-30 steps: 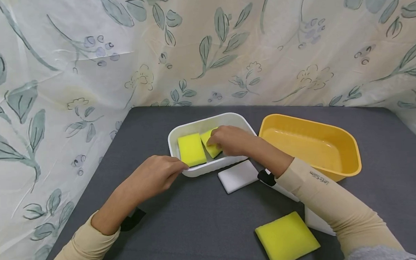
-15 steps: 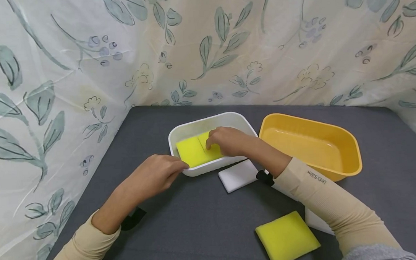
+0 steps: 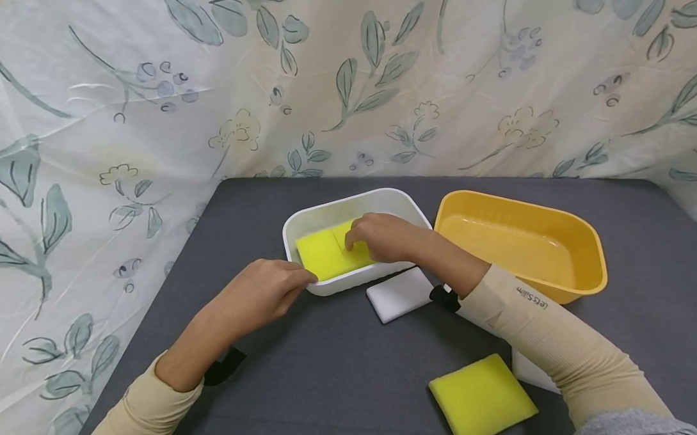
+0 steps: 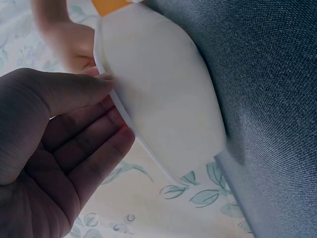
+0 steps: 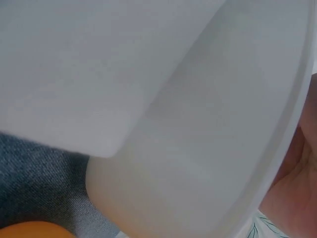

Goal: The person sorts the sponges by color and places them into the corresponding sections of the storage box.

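Note:
Two yellow sponges lie side by side in a white plastic tub [image 3: 356, 282]: a left sponge [image 3: 320, 255] and a right sponge [image 3: 358, 256]. My left hand [image 3: 264, 287] pinches the tub's near left rim; in the left wrist view its thumb presses against the tub's wall [image 4: 163, 84], with fingers on the other side. Reaching over the near wall, my right hand [image 3: 384, 237] holds the right sponge with bent fingers. Its fingertips are partly hidden. The right wrist view shows the tub [image 5: 218, 124] in front of the right hand [image 5: 294, 183].
A yellow tub [image 3: 516, 243] stands to the right of the white one. A white block [image 3: 400, 296] lies in front, with more white blocks [image 3: 532, 370] partly under the right sleeve. Another yellow sponge [image 3: 483, 398] lies near me on the dark cloth [image 3: 331, 372].
My right hand has straightened the tilted right sponge and brought it flat against the left one, which turned slightly. Over the last half second little has moved. My left hand stays on the rim.

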`<state>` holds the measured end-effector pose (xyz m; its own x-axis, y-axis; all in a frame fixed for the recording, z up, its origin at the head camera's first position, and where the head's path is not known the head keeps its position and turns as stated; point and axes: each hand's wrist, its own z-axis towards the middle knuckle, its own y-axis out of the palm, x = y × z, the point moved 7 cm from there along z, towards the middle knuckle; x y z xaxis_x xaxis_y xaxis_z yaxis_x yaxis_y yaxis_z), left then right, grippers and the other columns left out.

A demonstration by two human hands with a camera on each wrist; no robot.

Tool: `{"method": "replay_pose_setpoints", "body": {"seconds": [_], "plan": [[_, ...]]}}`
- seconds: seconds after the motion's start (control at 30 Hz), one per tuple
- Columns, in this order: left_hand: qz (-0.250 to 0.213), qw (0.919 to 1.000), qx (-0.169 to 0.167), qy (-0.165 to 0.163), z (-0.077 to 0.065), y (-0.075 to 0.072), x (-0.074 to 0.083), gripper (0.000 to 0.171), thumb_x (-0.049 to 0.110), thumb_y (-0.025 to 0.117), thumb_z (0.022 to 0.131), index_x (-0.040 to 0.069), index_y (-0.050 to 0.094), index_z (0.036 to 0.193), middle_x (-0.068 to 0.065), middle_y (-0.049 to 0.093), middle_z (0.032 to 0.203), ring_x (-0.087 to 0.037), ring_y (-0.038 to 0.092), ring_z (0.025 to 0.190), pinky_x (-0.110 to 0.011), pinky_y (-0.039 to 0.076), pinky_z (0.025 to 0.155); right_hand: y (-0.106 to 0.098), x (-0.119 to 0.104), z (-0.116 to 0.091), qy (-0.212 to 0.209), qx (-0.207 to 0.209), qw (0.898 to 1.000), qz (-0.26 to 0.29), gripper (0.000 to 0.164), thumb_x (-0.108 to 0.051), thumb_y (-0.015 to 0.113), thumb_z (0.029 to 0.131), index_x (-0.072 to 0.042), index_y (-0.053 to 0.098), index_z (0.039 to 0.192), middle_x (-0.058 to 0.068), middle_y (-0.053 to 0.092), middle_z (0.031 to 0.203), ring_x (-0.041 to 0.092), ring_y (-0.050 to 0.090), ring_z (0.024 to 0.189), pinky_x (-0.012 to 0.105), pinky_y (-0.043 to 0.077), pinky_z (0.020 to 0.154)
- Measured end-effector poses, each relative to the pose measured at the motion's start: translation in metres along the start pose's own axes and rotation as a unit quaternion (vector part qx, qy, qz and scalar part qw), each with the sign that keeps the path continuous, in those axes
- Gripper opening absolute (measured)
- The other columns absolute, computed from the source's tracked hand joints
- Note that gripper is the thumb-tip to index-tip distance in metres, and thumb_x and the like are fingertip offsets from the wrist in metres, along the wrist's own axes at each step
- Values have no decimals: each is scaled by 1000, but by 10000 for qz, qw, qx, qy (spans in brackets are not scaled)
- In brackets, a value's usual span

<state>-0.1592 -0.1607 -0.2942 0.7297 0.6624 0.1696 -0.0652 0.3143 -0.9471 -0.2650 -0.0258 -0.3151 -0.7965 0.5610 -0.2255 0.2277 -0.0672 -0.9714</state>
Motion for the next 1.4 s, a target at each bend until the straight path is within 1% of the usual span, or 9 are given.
{"method": "replay_pose_setpoints", "body": {"seconds": [0.4, 0.53, 0.63, 0.8, 0.93, 1.03, 1.17, 1.3, 1.4], "plan": [[-3, 9999, 111, 73, -1, -1, 3, 24, -6, 76, 83, 7, 77, 104, -2, 74, 95, -11, 66, 74, -29, 57, 73, 1, -2, -20, 150, -446, 9987, 189, 41, 5, 59, 94, -10, 67, 131, 6, 65, 129, 24, 58, 116, 39, 42, 107], [16, 9999, 93, 71, -2, 1, 4, 23, -6, 76, 84, 7, 76, 104, -2, 74, 95, -12, 66, 76, -30, 58, 73, 2, -4, -36, 3, -445, 9987, 243, 45, 6, 53, 97, -9, 61, 139, 9, 54, 145, 27, 43, 139, 41, 34, 113], [26, 10000, 74, 47, -3, 1, 5, 24, -5, 77, 83, 7, 76, 104, -2, 75, 96, -12, 67, 76, -30, 58, 74, -3, -8, -57, -231, -171, 9996, 45, 47, 8, 54, 96, -6, 57, 141, 13, 47, 150, 30, 32, 145, 43, 32, 113], [16, 9999, 96, 35, -3, -2, 5, 26, -6, 78, 82, 7, 76, 105, -3, 75, 97, -13, 67, 77, -31, 58, 75, -16, -25, -96, -473, 626, 9948, -647, 45, 2, 70, 91, -3, 61, 134, 18, 54, 143, 33, 46, 136, 45, 43, 105], [39, 9999, 109, 56, -2, -3, 5, 25, -6, 77, 83, 7, 76, 105, -3, 75, 97, -13, 68, 78, -31, 58, 75, -19, -44, -127, -324, 831, 9872, -1319, 37, -10, 80, 86, -7, 69, 121, 10, 68, 114, 24, 65, 102, 36, 55, 85], [66, 9999, 114, 63, -3, -3, 6, 26, -7, 77, 83, 7, 76, 105, -2, 75, 97, -12, 68, 78, -31, 58, 74, -12, -56, -150, -112, 345, 9903, -1338, 32, -26, 81, 87, -12, 71, 113, 0, 64, 93, 15, 58, 79, 30, 52, 68], [91, 9999, 133, 42, -2, -4, 5, 27, -7, 77, 82, 7, 76, 105, -2, 75, 97, -12, 68, 79, -32, 58, 74, 13, -61, -182, 337, -816, 9933, -747, 55, -59, 72, 85, -18, 67, 122, -3, 59, 98, 14, 53, 81, 33, 49, 63], [104, 9999, 127, 27, 0, -4, 5, 27, -7, 78, 82, 7, 76, 105, -2, 75, 97, -13, 68, 79, -32, 58, 74, 43, -56, -203, 1120, -1518, 9805, -557, 82, -76, 67, 74, -19, 61, 133, 4, 59, 116, 24, 56, 90, 42, 53, 64], [89, 9999, 86, 12, 1, -4, 4, 27, -7, 78, 82, 7, 76, 105, -2, 75, 97, -13, 68, 79, -32, 58, 74, 61, -54, -209, 1531, -1785, 9703, -566, 86, -77, 71, 70, -20, 61, 134, 6, 58, 117, 29, 57, 87, 46, 53, 63]]}}
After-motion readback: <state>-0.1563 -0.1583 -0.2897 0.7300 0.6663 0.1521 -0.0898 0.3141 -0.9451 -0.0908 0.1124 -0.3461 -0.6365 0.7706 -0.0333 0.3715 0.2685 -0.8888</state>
